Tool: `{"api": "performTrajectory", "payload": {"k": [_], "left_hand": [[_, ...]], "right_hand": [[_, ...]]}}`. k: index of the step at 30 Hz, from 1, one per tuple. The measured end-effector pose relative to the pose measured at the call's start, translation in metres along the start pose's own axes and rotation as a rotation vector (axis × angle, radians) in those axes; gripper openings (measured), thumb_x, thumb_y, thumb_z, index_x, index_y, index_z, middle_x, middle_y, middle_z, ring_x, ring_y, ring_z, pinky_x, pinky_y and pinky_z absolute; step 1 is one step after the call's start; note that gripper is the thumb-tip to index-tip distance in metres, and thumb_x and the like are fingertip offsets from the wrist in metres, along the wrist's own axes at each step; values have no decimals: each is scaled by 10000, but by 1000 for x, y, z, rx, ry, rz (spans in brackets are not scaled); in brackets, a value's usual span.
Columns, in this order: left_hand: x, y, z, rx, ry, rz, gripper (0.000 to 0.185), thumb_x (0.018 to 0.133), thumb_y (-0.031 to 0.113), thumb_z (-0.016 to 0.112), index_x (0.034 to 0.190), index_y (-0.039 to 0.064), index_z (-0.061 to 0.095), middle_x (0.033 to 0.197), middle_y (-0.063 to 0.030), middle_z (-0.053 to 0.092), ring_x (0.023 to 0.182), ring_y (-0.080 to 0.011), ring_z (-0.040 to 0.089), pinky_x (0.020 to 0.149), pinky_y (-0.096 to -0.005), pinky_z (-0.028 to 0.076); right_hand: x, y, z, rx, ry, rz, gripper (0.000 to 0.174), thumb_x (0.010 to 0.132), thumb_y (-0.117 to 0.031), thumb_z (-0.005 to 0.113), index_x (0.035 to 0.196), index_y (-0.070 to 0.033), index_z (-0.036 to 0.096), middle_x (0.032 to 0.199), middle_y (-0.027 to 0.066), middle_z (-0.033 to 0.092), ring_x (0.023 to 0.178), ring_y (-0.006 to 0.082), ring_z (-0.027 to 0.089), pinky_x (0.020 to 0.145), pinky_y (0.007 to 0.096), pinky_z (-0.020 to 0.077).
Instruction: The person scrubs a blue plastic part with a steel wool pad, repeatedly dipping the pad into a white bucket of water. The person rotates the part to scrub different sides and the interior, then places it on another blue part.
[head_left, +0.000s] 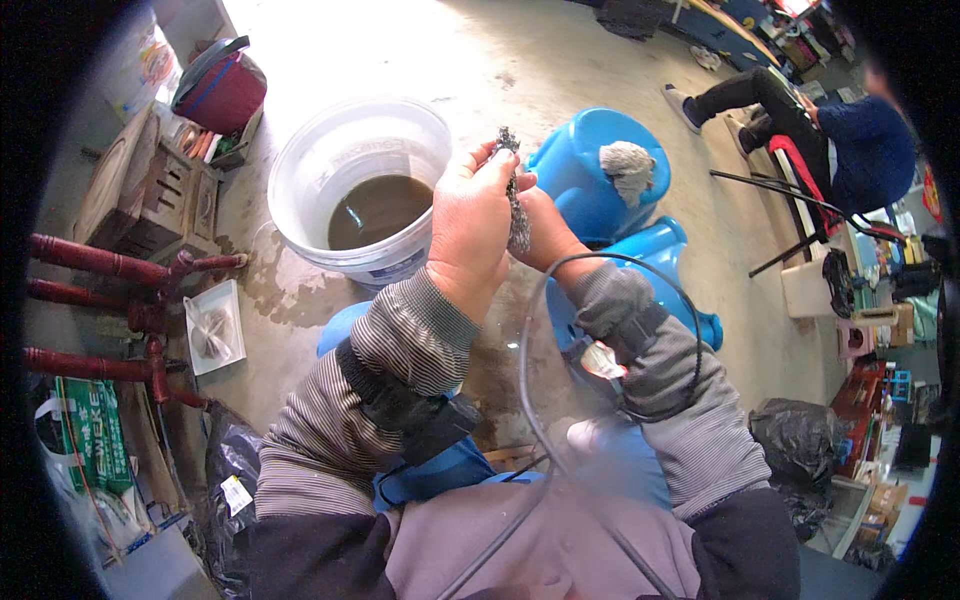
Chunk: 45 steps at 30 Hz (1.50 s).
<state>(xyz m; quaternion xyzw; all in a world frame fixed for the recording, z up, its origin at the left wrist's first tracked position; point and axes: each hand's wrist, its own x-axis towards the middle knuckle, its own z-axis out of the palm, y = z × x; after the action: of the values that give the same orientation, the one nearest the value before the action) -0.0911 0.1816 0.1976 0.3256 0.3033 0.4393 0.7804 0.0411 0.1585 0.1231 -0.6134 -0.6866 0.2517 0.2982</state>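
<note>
Both hands meet in front of me around a dark, glinting scourer that looks like metal wool (519, 225). My left hand (471, 214) pinches its upper end between thumb and fingers. From the other side, my right hand (551, 229) grips it, with its fingers partly hidden behind the scourer and the left hand. Just left of the hands stands a white plastic bucket (300, 199) with murky brown water (382, 210) low inside. To the right is a blue plastic stool (592, 135) with a crumpled grey rag (628, 171) on top. Nearer me, another blue plastic piece (656, 259) lies tilted on the floor.
A black cable (529, 375) loops before my chest and right forearm. At left are a dark red wooden frame (97, 262), a white tray (217, 330) and a maroon bucket (225, 94). A seated person (862, 150) is at far right. The concrete floor (300, 300) has wet patches.
</note>
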Motion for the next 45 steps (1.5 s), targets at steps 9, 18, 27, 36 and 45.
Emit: {"api": "performTrajectory", "payload": {"k": [9, 18, 27, 36, 45], "left_hand": [[40, 40, -46, -293, 326, 14, 228, 1043, 187, 482, 1160, 1, 547, 1035, -126, 652, 900, -235, 676, 732, -340, 543], [115, 86, -152, 16, 174, -165, 305, 968, 168, 629, 1183, -36, 560, 959, -117, 666, 819, -217, 669, 696, -368, 579], [90, 65, -217, 1832, -308, 58, 336, 889, 240, 616, 1187, 91, 661, 1141, -197, 683, 1125, -361, 632, 975, -443, 495], [74, 58, -216, 1879, -263, 4, 342, 884, 174, 593, 1213, 88, 623, 1111, -171, 671, 1003, -380, 664, 900, -463, 529], [58, 48, -221, 1787, -135, 363, 109, 845, 130, 607, 894, 45, 653, 893, -161, 680, 749, -333, 715, 666, -432, 593]], "right_hand": [[60, -38, 59, -102, -1, -121, 265, 928, -183, 596, 1146, -45, 657, 1159, 172, 661, 1070, 334, 633, 919, 401, 510], [83, -41, 33, 875, 117, 458, 381, 1025, -347, 560, 1243, -45, 642, 1233, 113, 660, 1094, 222, 645, 953, 352, 490], [170, -35, 50, 329, -388, 442, 508, 951, -499, 638, 1272, -105, 643, 1150, 77, 637, 1047, 172, 559, 875, 364, 466], [241, -32, 122, -309, -613, 133, 482, 923, -430, 621, 1031, 26, 735, 985, 204, 723, 950, 322, 676, 862, 412, 504], [250, -25, 118, -227, -977, 18, 313, 916, -312, 648, 1076, -52, 718, 1038, 150, 717, 994, 256, 658, 898, 397, 491]]}}
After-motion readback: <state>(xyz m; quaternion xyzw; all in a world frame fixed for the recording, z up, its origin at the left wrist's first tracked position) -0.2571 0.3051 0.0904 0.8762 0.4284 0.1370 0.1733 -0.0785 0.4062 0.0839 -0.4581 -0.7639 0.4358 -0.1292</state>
